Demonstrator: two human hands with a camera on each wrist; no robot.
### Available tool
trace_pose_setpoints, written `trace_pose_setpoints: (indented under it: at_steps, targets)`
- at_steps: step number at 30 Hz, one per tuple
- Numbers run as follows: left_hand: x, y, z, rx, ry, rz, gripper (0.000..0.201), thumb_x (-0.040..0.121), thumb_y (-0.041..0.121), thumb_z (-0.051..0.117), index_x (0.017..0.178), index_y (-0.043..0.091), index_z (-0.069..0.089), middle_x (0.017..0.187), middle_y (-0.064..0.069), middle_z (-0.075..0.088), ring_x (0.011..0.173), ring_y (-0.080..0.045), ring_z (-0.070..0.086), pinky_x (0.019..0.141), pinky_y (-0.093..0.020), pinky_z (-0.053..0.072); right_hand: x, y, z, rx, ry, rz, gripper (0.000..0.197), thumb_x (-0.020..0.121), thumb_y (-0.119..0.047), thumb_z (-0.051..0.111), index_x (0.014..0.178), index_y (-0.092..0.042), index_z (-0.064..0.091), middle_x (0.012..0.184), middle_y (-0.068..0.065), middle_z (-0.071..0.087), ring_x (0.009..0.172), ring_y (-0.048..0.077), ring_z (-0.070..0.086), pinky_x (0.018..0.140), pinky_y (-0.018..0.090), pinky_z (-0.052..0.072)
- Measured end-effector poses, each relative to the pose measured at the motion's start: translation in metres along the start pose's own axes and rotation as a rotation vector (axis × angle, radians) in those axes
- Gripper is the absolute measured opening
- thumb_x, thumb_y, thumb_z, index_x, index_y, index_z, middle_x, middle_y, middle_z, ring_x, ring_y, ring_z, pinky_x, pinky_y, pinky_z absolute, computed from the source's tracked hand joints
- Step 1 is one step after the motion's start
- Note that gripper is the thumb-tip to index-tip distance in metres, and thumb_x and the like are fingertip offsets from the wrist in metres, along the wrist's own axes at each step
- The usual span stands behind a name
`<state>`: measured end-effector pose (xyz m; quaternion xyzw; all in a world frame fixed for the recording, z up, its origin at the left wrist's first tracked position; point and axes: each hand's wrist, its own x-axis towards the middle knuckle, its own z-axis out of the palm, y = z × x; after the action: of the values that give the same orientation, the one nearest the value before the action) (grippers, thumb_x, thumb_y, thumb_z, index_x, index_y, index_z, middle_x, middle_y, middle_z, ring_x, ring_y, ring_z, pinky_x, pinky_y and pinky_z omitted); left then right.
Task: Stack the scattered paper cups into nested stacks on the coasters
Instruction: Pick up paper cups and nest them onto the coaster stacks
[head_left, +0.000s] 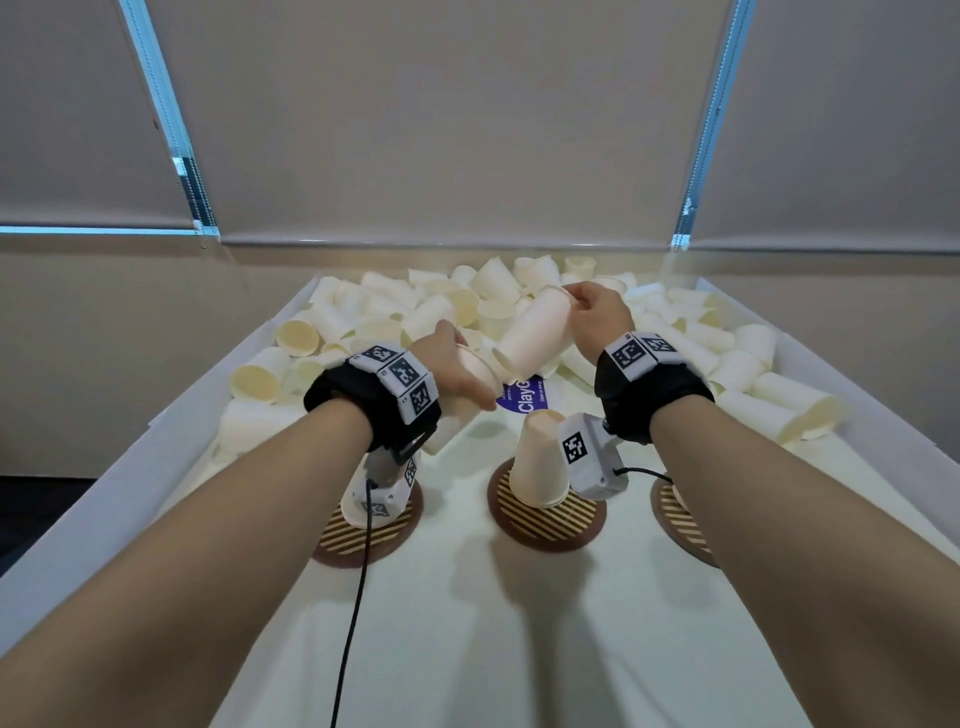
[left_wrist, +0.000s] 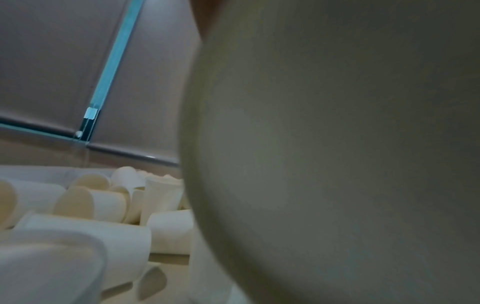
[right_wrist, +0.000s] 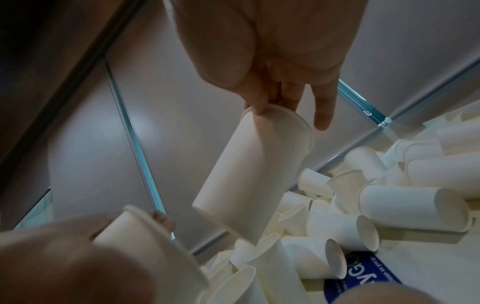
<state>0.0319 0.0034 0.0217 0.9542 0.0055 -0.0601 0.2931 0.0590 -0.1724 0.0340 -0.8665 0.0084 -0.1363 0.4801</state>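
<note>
Thin white paper is what we are handling, so each cup should weigh almost nothing, dent under a hard squeeze and slide easily into another. Our right hand pinches one cup by its base end, fingers curled on the rim there, mouth tilted down towards the left. Our left hand wraps another cup round its wall, and the two cups are near each other in the air, not yet nested. We judge the stiffer rolled rim or the base the best place to hold.

Below them the middle coaster carries an upturned cup stack; the left coaster and right coaster sit beside it, partly hidden by our wrists. The loose cup pile crowds the far surface, and a dangling cable could snag.
</note>
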Motion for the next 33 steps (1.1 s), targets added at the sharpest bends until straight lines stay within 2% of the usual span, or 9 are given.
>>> trace_pose_setpoints:
  at_steps: [6, 12, 15, 17, 20, 23, 27, 29, 33]
  targets:
    - [0.01, 0.011, 0.008, 0.0, -0.045, 0.034, 0.103, 0.063, 0.032, 0.084, 0.143, 0.014, 0.022, 0.12, -0.006, 0.051, 0.102, -0.024, 0.053, 0.081, -0.03, 0.044, 0.003, -0.001, 0.008, 0.024, -0.129, -0.041, 0.038, 0.094, -0.001, 0.038, 0.126, -0.009, 0.058, 0.127, 0.013, 0.059, 0.116, 0.026, 0.053, 0.09, 0.026, 0.04]
    - [0.031, 0.034, -0.006, -0.048, -0.057, 0.05, 0.048, 0.06, 0.025, 0.083, 0.1, 0.008, 0.062, 0.098, -0.009, 0.069, 0.08, -0.02, 0.064, 0.069, -0.03, 0.051, 0.003, -0.026, 0.028, -0.135, -0.638, 0.089, 0.047, 0.1, -0.038, 0.032, 0.127, -0.007, 0.055, 0.126, 0.008, 0.058, 0.118, 0.023, 0.052, 0.11, 0.036, 0.032]
    - [0.034, 0.042, -0.02, -0.08, -0.069, 0.043, 0.051, 0.059, 0.027, 0.084, 0.098, 0.013, 0.055, 0.092, -0.005, 0.066, 0.082, -0.022, 0.062, 0.07, -0.029, 0.047, 0.019, -0.03, 0.029, 0.052, -0.633, 0.172, 0.029, 0.095, -0.019, 0.043, 0.113, 0.0, 0.056, 0.121, 0.02, 0.057, 0.115, 0.033, 0.053, 0.102, 0.045, 0.038]
    - [0.032, 0.042, -0.024, -0.071, -0.128, 0.053, 0.052, 0.059, 0.037, 0.084, 0.098, 0.015, 0.057, 0.09, -0.005, 0.067, 0.084, -0.022, 0.064, 0.074, -0.031, 0.049, 0.026, -0.025, 0.023, 0.113, -0.574, 0.226, 0.011, 0.093, -0.007, 0.044, 0.093, -0.012, 0.055, 0.105, 0.013, 0.054, 0.105, 0.025, 0.049, 0.094, 0.039, 0.043]
    - [0.03, 0.047, -0.038, -0.045, -0.192, 0.011, 0.06, 0.061, 0.045, 0.082, 0.104, 0.014, 0.055, 0.084, -0.001, 0.062, 0.073, -0.016, 0.06, 0.064, -0.028, 0.045, 0.035, -0.017, 0.008, 0.096, -0.561, 0.396, 0.024, 0.093, -0.005, 0.041, 0.073, -0.018, 0.049, 0.098, 0.012, 0.051, 0.1, 0.023, 0.044, 0.102, 0.045, 0.04]
    - [0.027, 0.055, -0.044, -0.098, -0.168, 0.029, 0.055, 0.064, 0.04, 0.082, 0.103, 0.017, 0.051, 0.077, 0.0, 0.055, 0.063, -0.015, 0.052, 0.055, -0.026, 0.042, 0.038, -0.011, 0.0, 0.063, -0.561, 0.516, 0.026, 0.086, 0.0, 0.036, 0.097, 0.006, 0.059, 0.109, 0.026, 0.059, 0.103, 0.039, 0.057, 0.098, 0.051, 0.044]
    - [0.023, 0.064, -0.031, -0.043, -0.148, 0.142, 0.051, 0.064, 0.035, 0.082, 0.105, 0.02, 0.056, 0.096, 0.001, 0.056, 0.085, -0.017, 0.054, 0.067, -0.027, 0.047, 0.025, -0.011, -0.007, -0.08, -0.573, 0.614, 0.023, 0.093, -0.005, 0.039, 0.109, -0.005, 0.055, 0.09, 0.011, 0.062, 0.08, 0.023, 0.061, 0.075, 0.036, 0.055]
    - [0.023, 0.064, -0.016, 0.0, -0.176, 0.178, 0.053, 0.065, 0.034, 0.081, 0.111, 0.019, 0.057, 0.099, 0.001, 0.056, 0.091, -0.017, 0.055, 0.073, -0.027, 0.048, 0.02, -0.009, -0.012, -0.324, -0.625, 0.597, 0.023, 0.095, -0.008, 0.041, 0.111, -0.007, 0.058, 0.101, 0.01, 0.065, 0.089, 0.021, 0.062, 0.064, 0.024, 0.047]
    - [0.028, 0.063, 0.021, 0.221, -0.302, 0.238, 0.058, 0.065, 0.037, 0.079, 0.114, 0.021, 0.052, 0.11, -0.001, 0.058, 0.097, -0.02, 0.057, 0.081, -0.033, 0.051, 0.01, 0.001, -0.018, -0.441, -0.746, 0.567, 0.037, 0.097, -0.007, 0.043, 0.133, -0.011, 0.05, 0.133, 0.005, 0.056, 0.112, 0.017, 0.058, 0.089, 0.028, 0.048]
